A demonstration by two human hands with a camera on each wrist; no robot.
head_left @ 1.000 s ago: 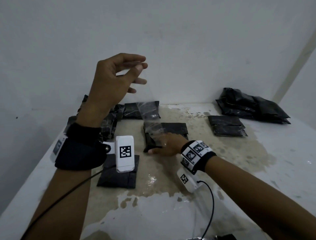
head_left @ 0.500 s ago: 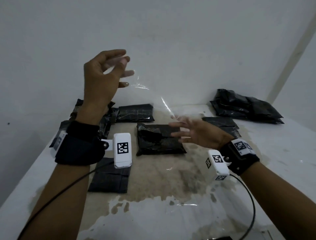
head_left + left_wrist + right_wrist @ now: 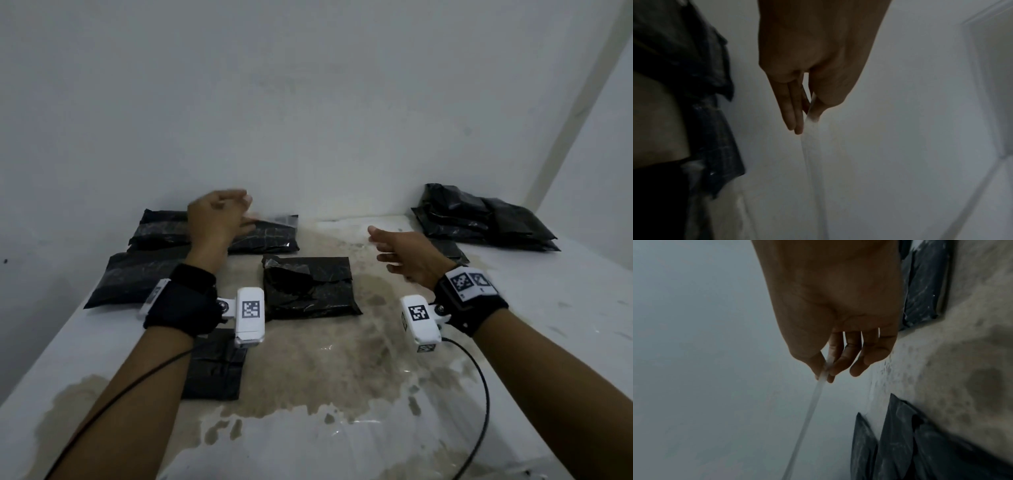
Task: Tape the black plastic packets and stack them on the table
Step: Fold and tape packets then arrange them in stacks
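Both hands held a strip of clear tape (image 3: 812, 146) stretched taut above the table (image 3: 513, 342), probably to lay it flat across the loosely folded packet (image 3: 308, 287) lying centre between them. The left hand (image 3: 215, 222) pinched one end between thumb and straightish fingers; the right hand (image 3: 407, 257) pinched the other between thumb and forefinger, its remaining fingers loosely curled. A second before, the left hand was raised high and the right pressed the packet; both had since dropped level and spread apart

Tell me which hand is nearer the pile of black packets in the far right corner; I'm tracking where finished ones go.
Right. The right hand hovers just left of that pile; the left hand is across the table over the left-side packets.
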